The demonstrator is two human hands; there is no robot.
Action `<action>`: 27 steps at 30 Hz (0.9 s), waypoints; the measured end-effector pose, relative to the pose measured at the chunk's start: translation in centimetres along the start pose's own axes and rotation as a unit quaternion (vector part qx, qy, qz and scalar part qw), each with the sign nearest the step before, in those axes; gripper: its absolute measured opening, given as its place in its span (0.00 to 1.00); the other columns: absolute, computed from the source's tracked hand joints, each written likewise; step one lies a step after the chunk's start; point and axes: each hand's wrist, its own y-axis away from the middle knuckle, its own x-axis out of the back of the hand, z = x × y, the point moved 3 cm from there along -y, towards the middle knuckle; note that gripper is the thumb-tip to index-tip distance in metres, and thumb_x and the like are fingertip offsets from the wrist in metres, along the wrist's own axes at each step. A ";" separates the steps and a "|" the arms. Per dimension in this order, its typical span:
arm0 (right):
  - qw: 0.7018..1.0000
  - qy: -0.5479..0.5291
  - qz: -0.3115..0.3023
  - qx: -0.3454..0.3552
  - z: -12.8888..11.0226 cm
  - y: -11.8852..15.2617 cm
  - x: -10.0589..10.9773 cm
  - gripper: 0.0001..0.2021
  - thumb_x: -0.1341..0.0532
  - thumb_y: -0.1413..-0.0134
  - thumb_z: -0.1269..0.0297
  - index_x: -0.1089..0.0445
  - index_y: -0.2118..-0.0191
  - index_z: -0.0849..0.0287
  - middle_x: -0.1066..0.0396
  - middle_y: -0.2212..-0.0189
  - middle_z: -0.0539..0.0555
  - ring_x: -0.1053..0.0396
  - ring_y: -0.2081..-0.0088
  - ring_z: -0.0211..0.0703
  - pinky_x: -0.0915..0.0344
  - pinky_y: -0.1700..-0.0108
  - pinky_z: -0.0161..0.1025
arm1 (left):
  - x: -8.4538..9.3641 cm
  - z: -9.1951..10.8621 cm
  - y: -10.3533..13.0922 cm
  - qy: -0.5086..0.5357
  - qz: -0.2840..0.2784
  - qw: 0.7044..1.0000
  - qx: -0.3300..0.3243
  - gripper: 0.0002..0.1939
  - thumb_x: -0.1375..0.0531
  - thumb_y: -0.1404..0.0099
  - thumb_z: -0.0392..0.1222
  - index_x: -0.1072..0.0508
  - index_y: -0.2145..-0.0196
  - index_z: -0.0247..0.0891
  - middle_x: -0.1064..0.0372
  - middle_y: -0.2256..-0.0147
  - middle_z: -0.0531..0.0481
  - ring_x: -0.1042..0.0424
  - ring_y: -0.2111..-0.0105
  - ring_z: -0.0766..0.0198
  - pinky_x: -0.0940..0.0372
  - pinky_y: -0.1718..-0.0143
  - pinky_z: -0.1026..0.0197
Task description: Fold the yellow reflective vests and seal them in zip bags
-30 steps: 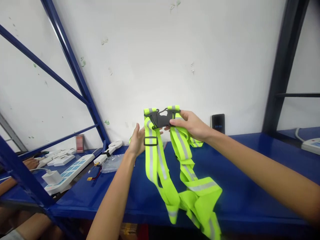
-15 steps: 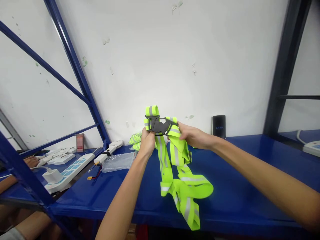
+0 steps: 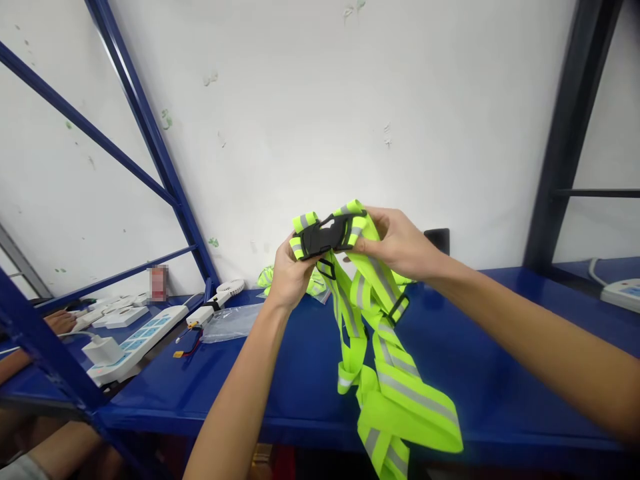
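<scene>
In front of me a black side-release buckle [image 3: 324, 238] is held up level, its two halves together; whether they are fully latched I cannot tell. My left hand [image 3: 291, 275] is closed on its left end, beside a short loop of webbing. Fingers and thumb of my right hand [image 3: 403, 243] pinch the right end, where the webbing folds over. From the buckle hangs a neon-yellow reflective strap harness [image 3: 420, 400] with grey stripes, twisted and draped past the table's front edge. Small black strap adjusters [image 3: 399, 309] sit on the webbing.
More neon-yellow straps [image 3: 265, 275] lie behind my left hand. On the blue table [image 3: 200, 393] are a clear plastic bag [image 3: 233, 323], a small white fan [image 3: 230, 288] and wires. A dark phone-like device [image 3: 438, 240] leans against the wall. Another person's hand [image 3: 61, 321] is beyond the power strip [image 3: 143, 340].
My right hand and its buckle end have risen and turned, so the buckle is more level. The hanging straps have swung right and lower.
</scene>
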 end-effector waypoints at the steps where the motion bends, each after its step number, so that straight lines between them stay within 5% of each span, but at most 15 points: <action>1: 1.000 -0.020 -0.010 -0.002 -0.4 0.0 -0.2 0.21 0.33 0.51 0.60 0.30 0.50 0.59 0.26 0.63 0.54 0.28 0.64 0.45 0.31 0.63 0.40 | -0.1 0.0 -0.2 0.019 0.000 1.000 0.021 0.17 0.29 0.53 0.39 0.25 0.64 0.37 0.24 0.64 0.48 0.25 0.57 0.55 0.30 0.55 0.58; 7: 0.981 -0.131 -0.111 -0.085 -1.3 0.5 -1.3 0.19 0.37 0.47 0.69 0.37 0.49 0.59 0.30 0.73 0.49 0.35 0.77 0.35 0.37 0.77 0.33 | -0.2 1.0 0.0 0.092 0.034 0.993 0.068 0.11 0.33 0.48 0.43 0.27 0.68 0.36 0.27 0.73 0.52 0.25 0.73 0.63 0.29 0.71 0.63; 14: 0.960 -0.212 -0.133 -0.125 -0.9 0.5 -1.5 0.02 0.41 0.46 0.69 0.34 0.66 0.62 0.35 0.75 0.50 0.37 0.77 0.36 0.35 0.72 0.37 | -1.7 2.0 0.4 0.097 0.054 0.985 0.133 0.07 0.41 0.39 0.40 0.34 0.72 0.36 0.41 0.84 0.59 0.43 0.88 0.76 0.41 0.83 0.70; 17: 0.985 -0.147 -0.051 -0.074 2.8 -0.4 -1.6 0.04 0.39 0.45 0.66 0.33 0.68 0.61 0.32 0.75 0.51 0.34 0.75 0.37 0.34 0.69 0.37 | -1.1 -1.0 -0.2 0.066 0.091 0.984 0.139 0.06 0.40 0.41 0.38 0.36 0.72 0.36 0.39 0.81 0.59 0.42 0.86 0.77 0.41 0.81 0.71; 20: 0.987 -0.125 0.068 -0.077 9.4 0.0 -2.1 0.04 0.39 0.46 0.64 0.34 0.66 0.57 0.30 0.76 0.50 0.32 0.76 0.40 0.32 0.71 0.39 | 0.3 -6.6 0.3 0.035 0.135 0.978 0.156 0.07 0.40 0.44 0.40 0.36 0.70 0.37 0.38 0.81 0.58 0.39 0.85 0.75 0.39 0.79 0.69; 24: 0.941 -0.168 0.218 -0.196 18.4 2.9 -3.3 0.12 0.40 0.52 0.66 0.36 0.59 0.52 0.30 0.78 0.48 0.31 0.79 0.43 0.32 0.77 0.40 | 2.1 -13.9 2.9 0.060 0.192 0.951 0.237 0.08 0.42 0.43 0.43 0.37 0.69 0.37 0.37 0.81 0.56 0.37 0.85 0.71 0.37 0.78 0.66; 27: 0.911 -0.181 0.282 -0.242 22.2 5.1 -4.4 0.13 0.42 0.55 0.65 0.38 0.59 0.52 0.29 0.77 0.49 0.28 0.77 0.46 0.31 0.75 0.43 | 3.0 -16.6 4.4 0.076 0.200 0.940 0.266 0.10 0.45 0.40 0.48 0.36 0.67 0.38 0.34 0.78 0.53 0.31 0.80 0.66 0.35 0.77 0.64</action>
